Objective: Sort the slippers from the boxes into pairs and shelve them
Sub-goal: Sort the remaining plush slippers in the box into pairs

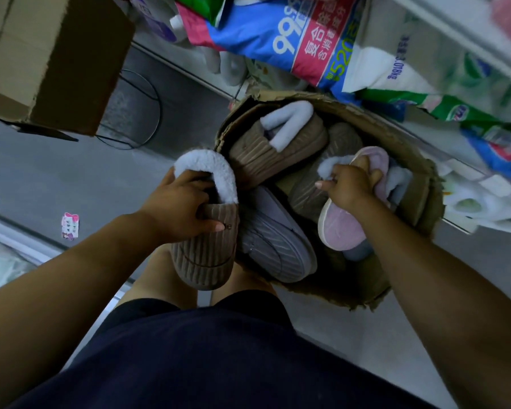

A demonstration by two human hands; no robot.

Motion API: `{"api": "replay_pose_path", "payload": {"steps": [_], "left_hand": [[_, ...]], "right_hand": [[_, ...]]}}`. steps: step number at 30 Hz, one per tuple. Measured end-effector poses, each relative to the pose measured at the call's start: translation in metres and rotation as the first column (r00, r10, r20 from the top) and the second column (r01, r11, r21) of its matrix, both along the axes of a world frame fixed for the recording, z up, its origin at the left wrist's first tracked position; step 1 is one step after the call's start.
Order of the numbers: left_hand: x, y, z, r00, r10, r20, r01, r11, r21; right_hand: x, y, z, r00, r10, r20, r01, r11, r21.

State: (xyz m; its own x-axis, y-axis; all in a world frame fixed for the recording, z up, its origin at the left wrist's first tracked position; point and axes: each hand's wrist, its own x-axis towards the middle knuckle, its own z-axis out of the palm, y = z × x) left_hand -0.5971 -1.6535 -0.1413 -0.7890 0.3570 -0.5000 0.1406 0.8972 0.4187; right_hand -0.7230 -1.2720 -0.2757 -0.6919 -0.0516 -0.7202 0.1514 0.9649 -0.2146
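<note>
Head view: open floor [71, 178] lies left of the torn cardboard box [401, 140]; packaged goods [292, 45] crowd its far edge. We note the left hand [183, 208] gripping a brown slipper [204, 255] at the box's left rim. The right hand [351, 184] grasps a pink slipper [340, 228] inside, beside a second brown slipper [278, 154] and a grey slipper [278, 246].

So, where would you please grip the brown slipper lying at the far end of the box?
Probably by its fleece collar, coming from above: the brown slipper lies on top of the others, with its opening turned upward and uncovered.
</note>
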Motion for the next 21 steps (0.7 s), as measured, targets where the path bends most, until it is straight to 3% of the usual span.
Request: {"api": "replay_pose_path", "payload": {"steps": [3,7,10,14,17,21], "left_hand": [[0.0,0.002,0.008,1.0,0.006,0.015,-0.006,1.0,-0.002],[-0.003,0.0,0.017,0.998,0.01,-0.061,-0.003,0.994,0.112],[-0.009,0.001,0.04,0.989,0.126,-0.081,-0.106,0.97,0.221],[-0.017,-0.005,0.076,0.957,0.253,-0.139,-0.214,0.946,0.245],[-0.028,-0.015,0.108,0.953,0.275,-0.124,-0.223,0.919,0.326],[-0.042,-0.038,0.157,0.927,0.363,-0.097,-0.297,0.866,0.401]], "right_hand": [[0.011,-0.004,0.076,0.993,0.011,-0.12,-0.012,1.0,-0.011],[0.019,-0.009,0.153,0.95,-0.172,-0.262,0.144,0.982,-0.123],[0.025,-0.012,0.192,0.927,-0.193,-0.322,0.147,0.976,-0.163],[0.032,-0.028,0.247,0.867,-0.265,-0.422,0.141,0.943,-0.302],[0.038,-0.053,0.286,0.807,-0.409,-0.425,0.202,0.869,-0.453],[0.05,-0.102,0.329,0.764,-0.499,-0.409,0.249,0.813,-0.526]]}}
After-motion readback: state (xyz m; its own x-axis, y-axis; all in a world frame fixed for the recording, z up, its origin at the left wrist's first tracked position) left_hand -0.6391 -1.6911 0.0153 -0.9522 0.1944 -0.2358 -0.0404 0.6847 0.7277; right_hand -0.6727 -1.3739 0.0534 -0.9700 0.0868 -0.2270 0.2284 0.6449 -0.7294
